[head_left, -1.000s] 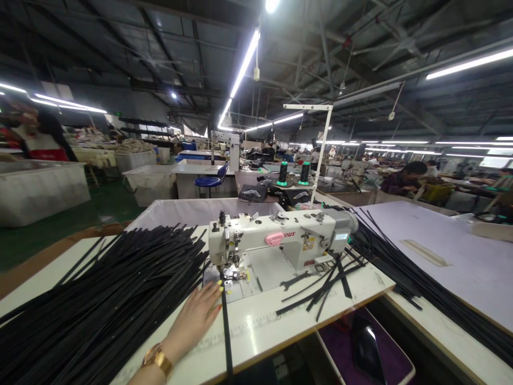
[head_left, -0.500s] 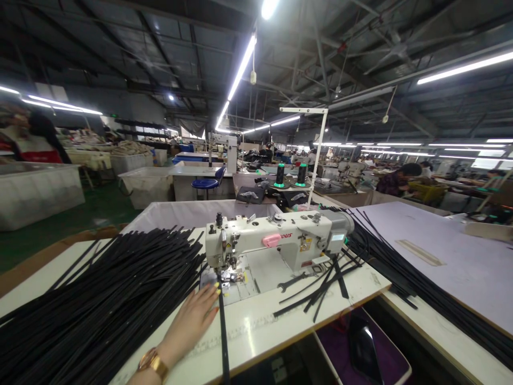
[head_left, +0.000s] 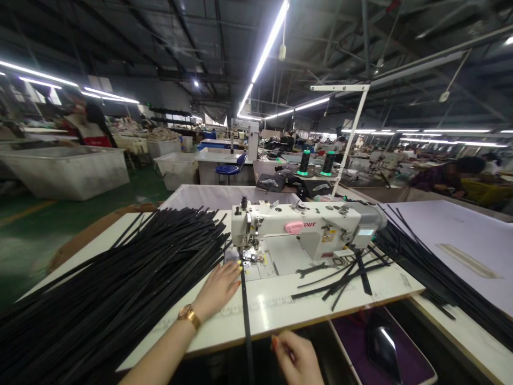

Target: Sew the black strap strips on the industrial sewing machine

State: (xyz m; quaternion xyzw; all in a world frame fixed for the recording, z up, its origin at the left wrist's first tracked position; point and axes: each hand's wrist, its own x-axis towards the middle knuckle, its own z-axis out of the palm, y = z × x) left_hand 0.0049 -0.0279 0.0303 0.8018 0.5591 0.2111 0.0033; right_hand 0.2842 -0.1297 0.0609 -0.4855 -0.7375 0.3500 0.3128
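My left hand (head_left: 218, 286) lies flat with fingers stretched out on the machine bed, a gold watch on its wrist. Its fingertips touch or lie just beside a narrow black strip (head_left: 245, 305). The strip runs from under the presser foot of a white sewing machine (head_left: 272, 227) toward me and hangs over the table's front edge. Below that edge, to the right of the strip, my right hand (head_left: 296, 357) is curled, thumb and fingers drawn together. Whether anything is inside it is hidden. A large bundle of black strips (head_left: 152, 272) spreads over the table left of my left hand.
A wrench (head_left: 311, 270) and several short black strips (head_left: 340, 283) rest on the table's right side. A phone (head_left: 382, 345) lies in a purple-lined drawer (head_left: 348, 342). Thread cones (head_left: 305, 163) stand behind the machine. More strips (head_left: 452, 283) lie at far right.
My right hand has come into view below the table edge. The whole scene has shifted right and slightly up as the head turned left. My left hand stays beside the strip at the presser foot.
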